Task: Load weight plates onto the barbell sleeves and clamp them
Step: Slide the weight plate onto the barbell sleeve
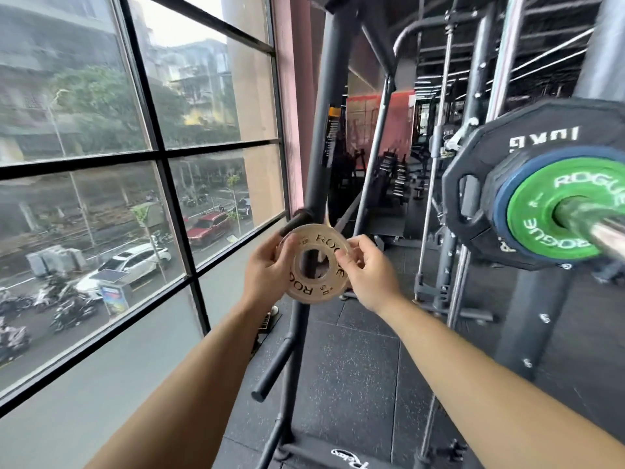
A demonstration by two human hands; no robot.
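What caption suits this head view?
Both hands hold a small white plate near the loaded barbell sleeve.

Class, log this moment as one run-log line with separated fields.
phase: carrying plate | left hand and right hand: holding white plate | barbell sleeve: black, blue, green plates on | clamp: none visible

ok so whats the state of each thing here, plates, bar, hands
small white Rogue change plate: held upright in both hands, off the bar
left hand: gripping the plate's left edge
right hand: gripping its right edge
green Rogue plate: on the sleeve, outermost
black 10 kg plate: on the sleeve, behind it
steel barbell sleeve: no clamp visible
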